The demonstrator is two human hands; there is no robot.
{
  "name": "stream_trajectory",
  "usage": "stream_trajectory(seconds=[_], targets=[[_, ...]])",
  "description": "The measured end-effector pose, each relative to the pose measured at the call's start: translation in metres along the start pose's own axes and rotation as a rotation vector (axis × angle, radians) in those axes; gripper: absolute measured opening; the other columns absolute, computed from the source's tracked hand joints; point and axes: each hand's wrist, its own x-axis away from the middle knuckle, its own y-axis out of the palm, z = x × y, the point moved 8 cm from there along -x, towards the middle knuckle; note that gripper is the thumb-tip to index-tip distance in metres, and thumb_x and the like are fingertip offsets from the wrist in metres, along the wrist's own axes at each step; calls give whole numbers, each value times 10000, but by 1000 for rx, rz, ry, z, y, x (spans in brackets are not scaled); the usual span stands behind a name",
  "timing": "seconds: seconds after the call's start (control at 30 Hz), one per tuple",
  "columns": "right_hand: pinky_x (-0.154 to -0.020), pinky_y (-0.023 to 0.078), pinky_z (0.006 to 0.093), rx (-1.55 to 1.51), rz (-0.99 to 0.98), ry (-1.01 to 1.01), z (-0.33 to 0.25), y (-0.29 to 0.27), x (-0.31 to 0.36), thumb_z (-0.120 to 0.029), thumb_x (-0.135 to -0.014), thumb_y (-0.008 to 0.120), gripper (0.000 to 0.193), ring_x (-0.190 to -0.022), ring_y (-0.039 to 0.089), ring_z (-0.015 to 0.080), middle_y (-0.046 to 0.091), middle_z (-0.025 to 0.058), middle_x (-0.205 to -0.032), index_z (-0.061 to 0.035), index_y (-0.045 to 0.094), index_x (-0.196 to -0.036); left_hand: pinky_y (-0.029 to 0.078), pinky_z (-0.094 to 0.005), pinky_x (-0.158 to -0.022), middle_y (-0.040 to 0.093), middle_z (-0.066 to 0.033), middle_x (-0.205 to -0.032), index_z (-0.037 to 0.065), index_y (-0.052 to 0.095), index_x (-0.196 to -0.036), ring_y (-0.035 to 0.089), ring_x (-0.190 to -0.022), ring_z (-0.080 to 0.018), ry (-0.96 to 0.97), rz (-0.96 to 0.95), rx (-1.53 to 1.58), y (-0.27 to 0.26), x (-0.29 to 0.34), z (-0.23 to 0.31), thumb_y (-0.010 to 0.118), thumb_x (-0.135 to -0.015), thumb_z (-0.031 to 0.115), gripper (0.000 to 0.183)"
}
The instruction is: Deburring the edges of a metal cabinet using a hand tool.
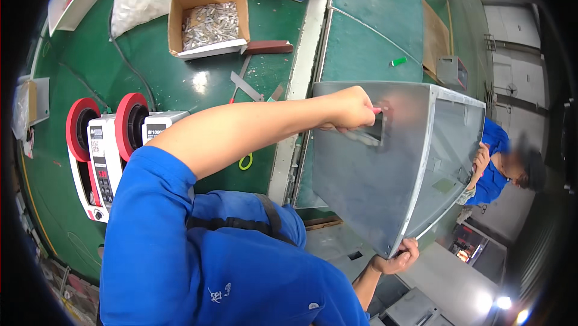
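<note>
A large grey sheet-metal box (367, 169) with an open side stands tilted over the near edge of the green worktop. My left hand (355, 109) is closed at the rectangular cutout (378, 130) in its smooth panel, the thumb at the opening. A small red tip shows by the thumb; I cannot tell what it is. Below, my right hand (398, 258) has its fingers curled round the box's lower corner. On the far right a co-worker in blue (497, 139) has a hand (480, 158) on the box's flanged edge.
Left on the green table (265, 18) are a cardboard box (239, 6) of small metal parts, a white bag (141, 0), a metal square (245, 87) and two tape dispensers with red wheels (108, 163). A green object (398, 61) lies beyond the metal box.
</note>
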Motion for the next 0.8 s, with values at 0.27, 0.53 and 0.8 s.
stream_trajectory(seconds=[0.27,0.53,0.8], targets=[[-561,264,299,14,-25,-7,1,0,-1,-178,-757,325,232,-549,293,134,330,36,-547,3,466,-730,307,-256,-431,459,-19,-553,-12,605,-804,376,-479,-83,26,57,-160,-3,-2,-1,503,-763,171,214],[-574,270,306,36,-58,-14,-2,3,-3,-168,-764,318,221,-539,294,135,332,32,-525,-4,464,-735,317,-244,-449,452,-4,-554,-19,600,-808,381,-496,-67,26,70,-239,-5,4,4,509,-781,192,231],[-585,276,300,59,-66,-35,-3,5,-5,-146,-764,293,229,-538,285,121,307,14,-499,11,454,-723,303,-237,-421,428,22,-540,-8,577,-784,360,-475,-54,12,62,-165,-3,5,5,503,-795,191,213]])
